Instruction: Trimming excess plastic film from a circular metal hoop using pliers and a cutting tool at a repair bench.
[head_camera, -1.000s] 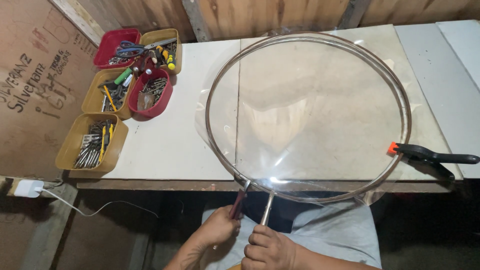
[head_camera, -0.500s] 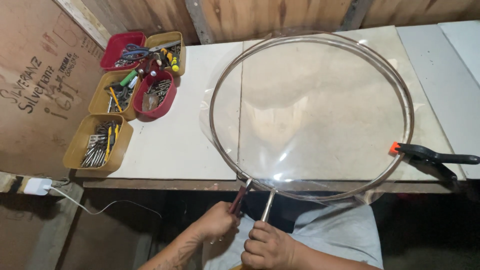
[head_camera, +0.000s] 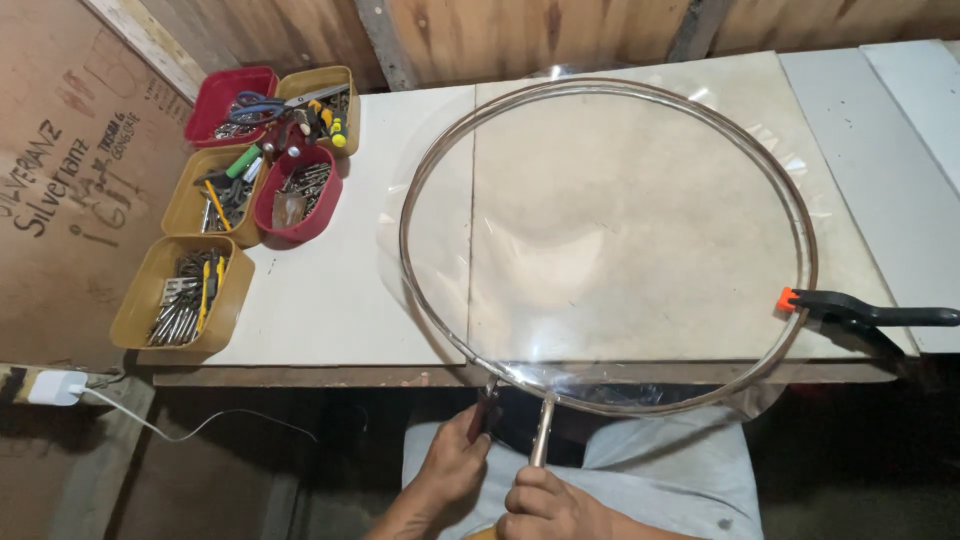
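One big round metal hoop, thin and shiny, lies flat on the pale bench with clear glossy plastic film stretched across it. Its near arc overhangs the front edge, and a straight metal handle points down off that edge toward the person, long axis running front to back. The right hand is wrapped tight round the handle's lower end. The left hand is closed on a dark tool right at the hoop's rim, just beside the handle. One black spring clamp, orange-tipped, bites the hoop near the bench's right front corner. Five tubs, three yellow, two red, all full of tools, crowd the left back corner.
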